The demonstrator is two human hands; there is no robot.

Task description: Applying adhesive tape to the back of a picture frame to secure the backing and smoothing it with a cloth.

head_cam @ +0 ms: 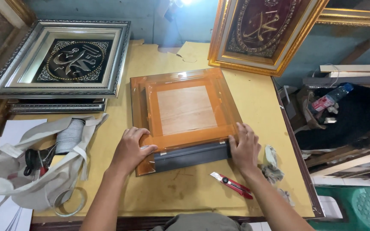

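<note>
Both hands pressed flat, apart, left hand [131, 149] and right hand [244, 147] on the ends of a grey bar [191, 156], pinning an orange sheet [185, 109] mid-frame. Cutter [232, 185] close by, lower right.

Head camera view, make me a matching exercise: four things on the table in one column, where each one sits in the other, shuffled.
Things:
1. utility knife
2. silver picture frame
3. gold picture frame
4. cloth bag

Places:
A. far left of the table
B. leaning at the far right
C. near left
D. beside the right hand

Pairs: 1-D, 2-A, 3-B, 4-C
</note>
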